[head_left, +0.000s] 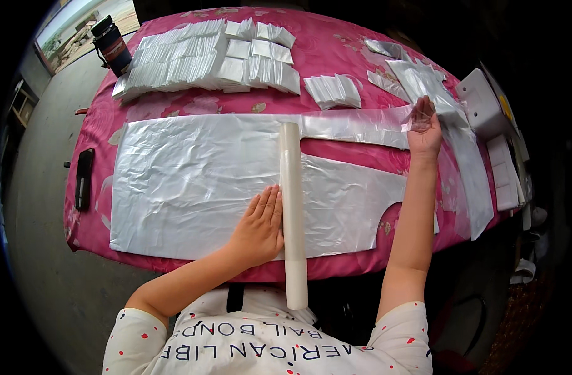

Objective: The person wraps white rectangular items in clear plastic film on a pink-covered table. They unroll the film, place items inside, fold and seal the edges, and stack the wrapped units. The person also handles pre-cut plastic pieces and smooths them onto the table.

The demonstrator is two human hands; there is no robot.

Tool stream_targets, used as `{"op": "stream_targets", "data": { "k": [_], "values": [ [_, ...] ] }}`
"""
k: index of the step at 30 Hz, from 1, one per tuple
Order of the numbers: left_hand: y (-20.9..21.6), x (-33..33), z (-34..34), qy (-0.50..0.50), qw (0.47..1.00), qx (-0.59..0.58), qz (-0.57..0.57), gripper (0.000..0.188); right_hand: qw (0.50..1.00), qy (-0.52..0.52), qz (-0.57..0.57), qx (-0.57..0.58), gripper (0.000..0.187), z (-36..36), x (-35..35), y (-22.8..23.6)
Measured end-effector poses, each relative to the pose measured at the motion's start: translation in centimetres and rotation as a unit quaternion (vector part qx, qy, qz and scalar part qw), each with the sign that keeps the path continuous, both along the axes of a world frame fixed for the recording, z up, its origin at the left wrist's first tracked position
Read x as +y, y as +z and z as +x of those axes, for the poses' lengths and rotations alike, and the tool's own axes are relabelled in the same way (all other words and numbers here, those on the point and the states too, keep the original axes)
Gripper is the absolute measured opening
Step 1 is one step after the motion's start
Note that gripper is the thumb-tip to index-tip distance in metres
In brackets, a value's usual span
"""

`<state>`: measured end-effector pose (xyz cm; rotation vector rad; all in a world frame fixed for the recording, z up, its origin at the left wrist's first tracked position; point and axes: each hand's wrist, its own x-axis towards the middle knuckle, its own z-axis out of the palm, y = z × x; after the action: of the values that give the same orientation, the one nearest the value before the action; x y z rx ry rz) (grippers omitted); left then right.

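Observation:
A large silvery-white plastic bag (186, 181) lies flat across the table, with two handle strips reaching right. Across it lies a long whitish tube or roll (293, 206), its near end sticking out past the table edge. My left hand (259, 225) rests flat on the bag, fingers stretched out, its side against the tube. Over at the far handle strip (361, 127), my right hand (425, 128) is turned palm up. Thin clear film from the strip's end is lifted into its curled fingers; the exact grip is partly obscured by glare.
Rows of folded white plastic packets (179, 56) stand at the back left, with a smaller bundle (333, 92) beside them. More plastic sheets (464, 150) hang over the right side near white boxes (482, 103). A dark flask (113, 47) and a black phone-like object (84, 179) are at left.

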<state>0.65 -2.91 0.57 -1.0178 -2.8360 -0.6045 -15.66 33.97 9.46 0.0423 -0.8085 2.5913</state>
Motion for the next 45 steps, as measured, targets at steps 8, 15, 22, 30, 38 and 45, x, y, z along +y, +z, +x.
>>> {"op": "stream_targets", "data": {
  "k": [8, 15, 22, 30, 38, 45],
  "values": [
    [0.2, -0.5, -0.2, -0.040, 0.996, -0.067, 0.053, 0.057, 0.787, 0.207, 0.581, 0.010, 0.032, 5.9, -34.8, 2.8],
    [-3.0, 1.2, -0.4, 0.017, 0.996, 0.092, -0.014, 0.059, 0.607, 0.222, 0.760, 0.059, 0.044, 9.2, -48.3, -6.9],
    [0.1, -1.8, -3.1, 0.064, 0.935, -0.078, 0.339, 0.059, 0.711, 0.161, 0.645, 0.229, 0.045, 12.1, -36.5, -0.7],
    [1.5, 0.7, -13.2, 0.116, 0.513, -0.531, 0.664, 0.058, 0.578, 0.031, 0.807, 0.117, 0.036, 15.0, -18.2, -3.3],
    [3.2, -1.0, -13.5, 0.196, 0.623, -0.453, 0.607, 0.057, 0.436, 0.131, 0.870, 0.187, 0.058, 14.9, -17.0, -5.1],
    [6.4, -14.1, -7.7, 0.195, 0.703, -0.314, 0.608, 0.052, 0.450, 0.300, 0.760, 0.360, 0.063, 14.0, -33.7, -4.4]
  ]
}}
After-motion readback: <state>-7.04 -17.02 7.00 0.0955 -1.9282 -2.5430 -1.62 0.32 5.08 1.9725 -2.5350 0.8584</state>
